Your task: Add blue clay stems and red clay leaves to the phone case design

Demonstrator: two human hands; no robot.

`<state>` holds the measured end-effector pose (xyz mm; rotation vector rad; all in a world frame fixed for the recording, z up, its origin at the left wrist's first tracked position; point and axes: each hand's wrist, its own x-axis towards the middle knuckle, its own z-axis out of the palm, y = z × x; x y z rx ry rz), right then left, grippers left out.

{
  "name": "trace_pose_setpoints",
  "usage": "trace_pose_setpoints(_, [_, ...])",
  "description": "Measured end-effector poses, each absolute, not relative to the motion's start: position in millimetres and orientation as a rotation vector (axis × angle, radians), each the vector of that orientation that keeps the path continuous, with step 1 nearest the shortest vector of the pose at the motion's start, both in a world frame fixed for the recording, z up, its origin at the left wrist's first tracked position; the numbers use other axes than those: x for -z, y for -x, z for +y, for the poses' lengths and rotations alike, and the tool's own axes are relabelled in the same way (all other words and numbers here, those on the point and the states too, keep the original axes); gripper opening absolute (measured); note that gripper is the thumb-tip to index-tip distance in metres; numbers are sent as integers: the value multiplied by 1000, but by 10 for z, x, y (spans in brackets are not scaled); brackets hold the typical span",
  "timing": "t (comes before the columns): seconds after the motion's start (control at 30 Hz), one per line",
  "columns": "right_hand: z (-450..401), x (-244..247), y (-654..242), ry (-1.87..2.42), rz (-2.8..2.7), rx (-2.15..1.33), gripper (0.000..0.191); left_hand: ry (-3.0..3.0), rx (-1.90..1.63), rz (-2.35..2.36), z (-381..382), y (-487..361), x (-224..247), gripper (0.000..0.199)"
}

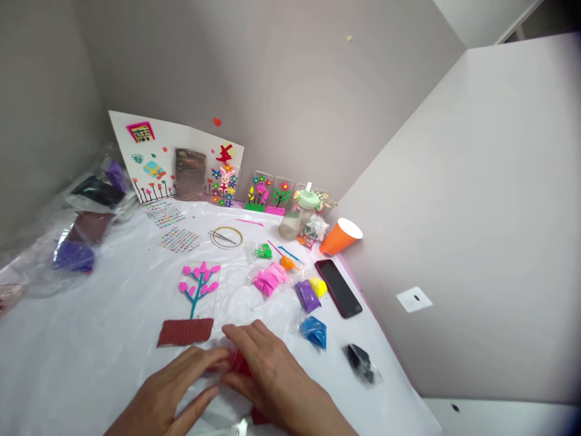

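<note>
A red packet of modelling clay (239, 363) lies between my hands at the front of the table, mostly covered by them. My right hand (275, 378) curls over it from the right. From the left, my left hand (179, 384) has its fingers at the packet's edge, with the thumb a little apart. Just beyond is a clear panel with a flower branch (198, 287) of pink blobs on a teal stem. Its base is a ridged brown clay slab (186, 332). Below my hands, a white and metallic object (240, 427) shows only in part.
Right of my hands lie clay packets in pink (271, 278), purple (308, 295), blue (314, 332) and black (361, 362), plus a phone (338, 288). An orange cup (340, 237) and bottle (298, 212) stand behind. Plastic-wrapped clay (75, 254) sits left; a decorated board (158, 160) leans on the wall.
</note>
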<state>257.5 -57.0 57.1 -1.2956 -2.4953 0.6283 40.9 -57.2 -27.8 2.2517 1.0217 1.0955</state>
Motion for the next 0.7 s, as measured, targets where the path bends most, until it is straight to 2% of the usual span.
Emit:
trace_pose_setpoints(0.1, [-534,-549,-2565,1269,-2485,-598,49,-2155,-1041,1051,-570,-396,286,29])
trace_pose_setpoints(0.17, [-510,-566,-2624,1252,-2491,-580,56,-2149,-991,1050,-568,-398,276,24])
trace_pose_setpoints(0.27, [-495,-670,-2869,1397,-2391,-567,62,-2197,-1017,1060,-569,-418,231,38])
trace_pose_setpoints(0.37, [-514,-791,-3235,1773,-2240,-486,41,-2281,-1021,1003,-576,-445,169,55])
trace_pose_setpoints(0.47, [-536,-799,-3527,2131,-2150,-453,37,-2367,-962,953,-584,-454,140,59])
trace_pose_setpoints(0.57, [-531,-727,-3609,2212,-2124,-529,33,-2305,-1030,1028,-577,-424,140,47])
trace_pose_setpoints(0.7, [-523,-744,-3428,1968,-2124,-622,42,-2052,-1020,1175,-541,-356,59,11])
